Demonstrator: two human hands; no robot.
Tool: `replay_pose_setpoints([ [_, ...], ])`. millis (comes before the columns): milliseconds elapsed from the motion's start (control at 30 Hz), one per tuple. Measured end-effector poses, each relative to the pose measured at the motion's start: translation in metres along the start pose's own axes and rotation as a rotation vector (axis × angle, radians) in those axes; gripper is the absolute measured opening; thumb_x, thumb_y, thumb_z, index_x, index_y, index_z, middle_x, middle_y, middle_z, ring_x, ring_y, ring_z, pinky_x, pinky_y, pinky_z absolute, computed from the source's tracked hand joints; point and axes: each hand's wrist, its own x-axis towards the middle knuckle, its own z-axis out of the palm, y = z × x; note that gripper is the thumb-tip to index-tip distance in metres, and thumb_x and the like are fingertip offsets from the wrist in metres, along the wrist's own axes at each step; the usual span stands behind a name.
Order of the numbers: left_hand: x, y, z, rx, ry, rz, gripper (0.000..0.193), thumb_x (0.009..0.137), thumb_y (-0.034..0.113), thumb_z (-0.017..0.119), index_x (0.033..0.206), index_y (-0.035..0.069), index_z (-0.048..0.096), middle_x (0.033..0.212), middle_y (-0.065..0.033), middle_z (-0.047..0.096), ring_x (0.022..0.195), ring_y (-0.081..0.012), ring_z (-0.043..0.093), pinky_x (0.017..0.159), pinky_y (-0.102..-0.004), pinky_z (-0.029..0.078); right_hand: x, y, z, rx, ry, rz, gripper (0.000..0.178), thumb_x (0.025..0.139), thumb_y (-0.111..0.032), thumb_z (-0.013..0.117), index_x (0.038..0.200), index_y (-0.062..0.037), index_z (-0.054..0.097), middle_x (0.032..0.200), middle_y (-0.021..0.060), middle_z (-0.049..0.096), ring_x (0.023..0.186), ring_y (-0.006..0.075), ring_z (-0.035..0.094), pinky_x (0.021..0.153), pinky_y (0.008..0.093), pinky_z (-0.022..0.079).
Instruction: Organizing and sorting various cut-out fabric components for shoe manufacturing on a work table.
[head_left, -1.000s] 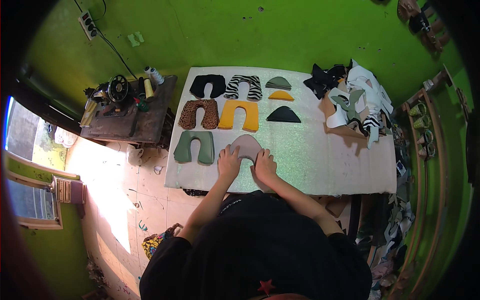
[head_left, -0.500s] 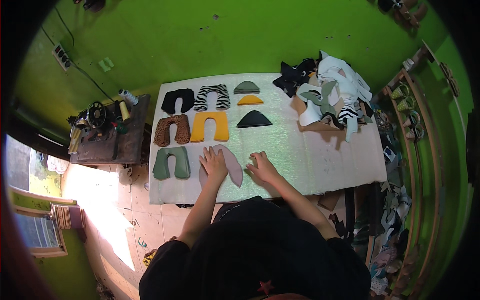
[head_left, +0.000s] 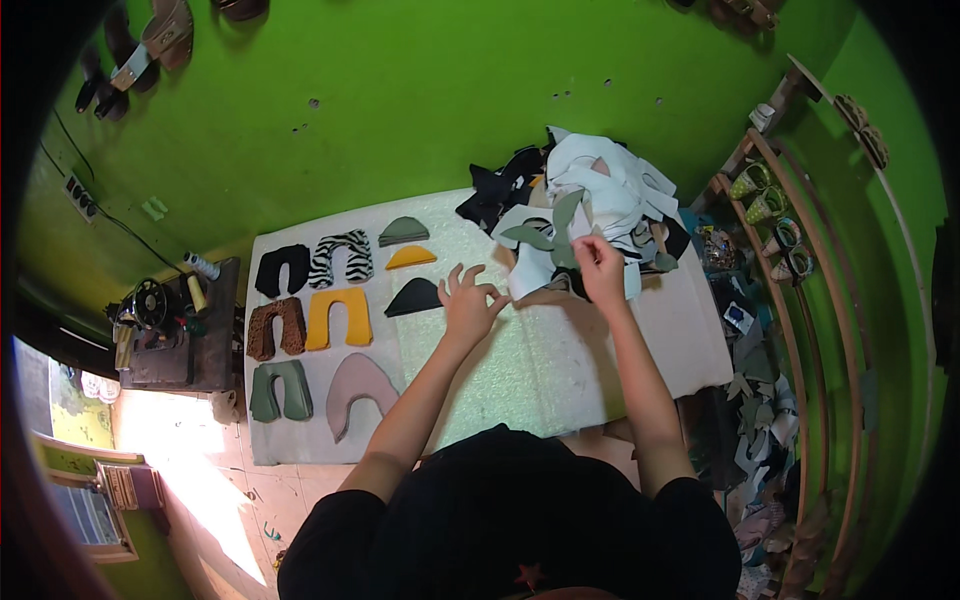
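My right hand is at the front of a heap of cut scraps, its fingertips pinched together next to a pale strip. Whether that strip is between the fingers cannot be made out. Over the table, just right of a black half-moon piece, my left hand hangs with its fingers curved and apart, holding nothing visible. A pinkish arched piece lies flat beside my left forearm. To its left is a stack of green U-shaped pieces.
Further U-shaped pieces, black, zebra-striped, leopard-patterned and yellow, lie in rows. Green and yellow half-moons sit behind the black one. A sewing machine stands left; a wooden rack stands right.
My left hand has left the pinkish piece and moved right and away from me. My right hand has reached forward to the scrap heap, its fingers closing. The view has turned rightward.
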Motion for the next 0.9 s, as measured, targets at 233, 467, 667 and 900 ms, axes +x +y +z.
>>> replay_pose_setpoints([
  [233, 0.062, 0.055, 0.037, -0.113, 0.040, 0.210, 0.014, 0.073, 0.025, 0.064, 0.079, 0.013, 0.065, 0.118, -0.0059, 0.049, 0.120, -0.0300, 0.032, 0.095, -0.0586, 0.015, 0.119, 0.050, -0.046, -0.325, 0.027, -0.061, 0.019, 0.076, -0.017, 0.059, 0.085, 0.0004, 0.060, 0.074, 0.0121, 0.060, 0.067, 0.0255, 0.056, 0.065, 0.0328, 0.045],
  [467, 0.074, 0.077, 0.055, -0.161, -0.109, 0.233, 0.022, 0.080, 0.031, 0.055, 0.094, 0.016, 0.061, 0.119, -0.0076, 0.047, 0.125, -0.0313, 0.028, 0.097, -0.0567, 0.012, 0.196, 0.088, -0.041, -0.736, 0.055, 0.111, 0.036, 0.076, -0.023, 0.060, 0.101, 0.0025, 0.055, 0.103, 0.0221, 0.053, 0.093, 0.0350, 0.054, 0.081, 0.0386, 0.044],
  [667, 0.074, 0.074, 0.062, -0.157, -0.132, 0.202, 0.021, 0.080, 0.031, 0.056, 0.093, 0.016, 0.061, 0.118, -0.0082, 0.047, 0.125, -0.0321, 0.029, 0.097, -0.0573, 0.012, 0.227, 0.089, -0.039, -0.894, -0.045, 0.482, 0.049, 0.073, -0.032, 0.064, 0.103, 0.0049, 0.052, 0.107, 0.0237, 0.050, 0.101, 0.0363, 0.051, 0.084, 0.0426, 0.044],
  [900, 0.074, 0.065, 0.066, -0.136, -0.111, 0.160, 0.020, 0.079, 0.029, 0.056, 0.094, 0.016, 0.061, 0.120, -0.0082, 0.046, 0.125, -0.0330, 0.028, 0.096, -0.0579, 0.011, 0.201, 0.042, -0.039, -1.015, -0.141, 0.465, 0.062, 0.065, -0.038, 0.069, 0.109, 0.0031, 0.052, 0.116, 0.0239, 0.047, 0.106, 0.0362, 0.050, 0.085, 0.0418, 0.045],
])
